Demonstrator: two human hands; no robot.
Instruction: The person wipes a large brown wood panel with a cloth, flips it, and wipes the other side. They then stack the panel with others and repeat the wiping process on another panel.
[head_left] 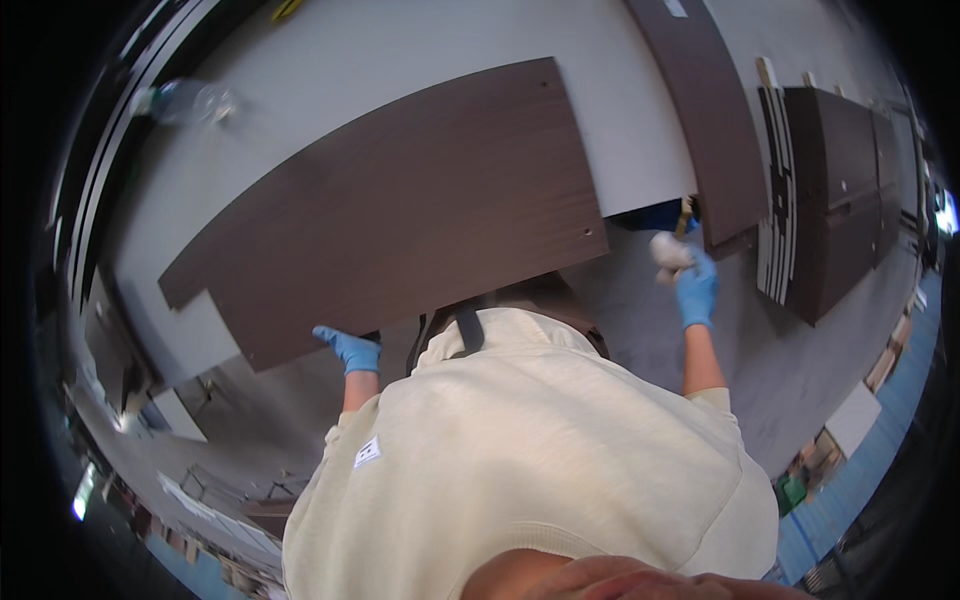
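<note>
A large dark brown wood-look panel [400, 200] lies flat on a pale table in front of me. My left hand [352, 350], in a blue glove, is at the panel's near edge by its left corner, fingers stretched to the left. My right hand [697, 290], also gloved in blue, is closed around a crumpled white cloth [671, 252] to the right of the panel. Just beyond that hand is a dark blue container [650, 217], partly hidden, with a yellowish stick-like piece [685, 215] at its right side.
A second long brown panel [705, 120] lies at the right. Farther right are stacked brown boards [835, 190] with pale edges. A clear plastic bottle [195, 103] is at the far left of the pale table [390, 50]. A yellow object [286, 9] sits at the top edge.
</note>
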